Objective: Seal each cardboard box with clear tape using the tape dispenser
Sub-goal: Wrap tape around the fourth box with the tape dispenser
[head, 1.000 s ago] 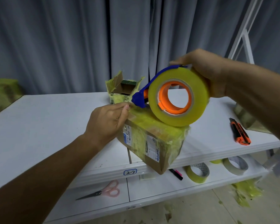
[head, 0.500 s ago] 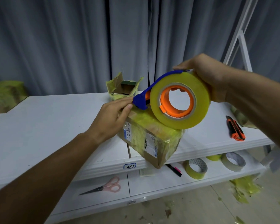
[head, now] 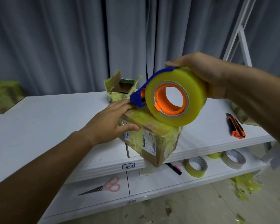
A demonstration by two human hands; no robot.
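A cardboard box [head: 153, 139], heavily wrapped in yellowish clear tape, sits at the front edge of the white table [head: 44, 126]. My left hand [head: 110, 122] rests flat on the box's near left top, fingers straight, thumb against its side. My right hand [head: 199, 78] grips a tape dispenser [head: 171, 97] with a blue frame, orange hub and big yellowish roll. The dispenser's blue blade end touches the box top just beyond my left fingertips. A second, opened box [head: 120, 89] stands behind.
An orange utility knife [head: 235, 126] lies on the table at right. The lower shelf holds pink scissors [head: 103, 188], a black marker [head: 174, 168] and two tape rolls [head: 196, 166]. Taped bundles sit far left [head: 5, 96]. Tape scraps litter the floor at right.
My left hand has opened from a pinch near the blade to lie flat on the box. The dispenser stays on the box top; the view shifted slightly.
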